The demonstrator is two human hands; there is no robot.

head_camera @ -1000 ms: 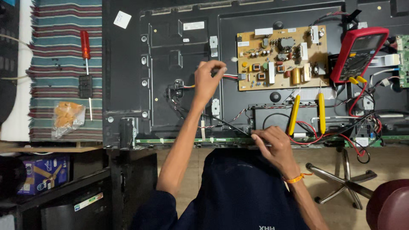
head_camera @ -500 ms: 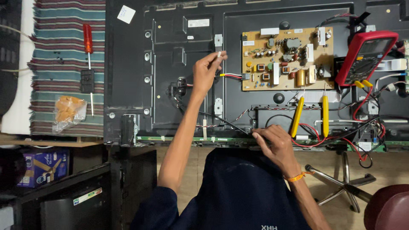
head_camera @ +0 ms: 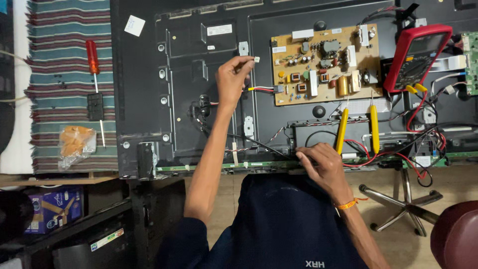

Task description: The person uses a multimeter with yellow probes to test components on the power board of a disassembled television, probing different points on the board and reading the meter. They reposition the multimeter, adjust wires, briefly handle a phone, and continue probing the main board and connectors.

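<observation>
Raised since the earlier frames, the left hand (head_camera: 233, 79) now sits farther from the body and higher on the black rear panel (head_camera: 184, 74), thumb and fingertips pinched on a small white connector (head_camera: 256, 59) that earlier lay lower, near the red-and-black lead (head_camera: 261, 89) running to the tan circuit board (head_camera: 326, 62). The connector appears lifted free of the panel, held just left of that board. The right hand (head_camera: 321, 164) has kept its place at the near edge, fingers curled down onto the wire bundle; whether it grips anything cannot be told. Right of it lie two yellow probes (head_camera: 341, 130), with a red multimeter (head_camera: 416, 57) far right. A red-handled screwdriver (head_camera: 92, 60) lies far left on the striped cloth (head_camera: 64, 84).
</observation>
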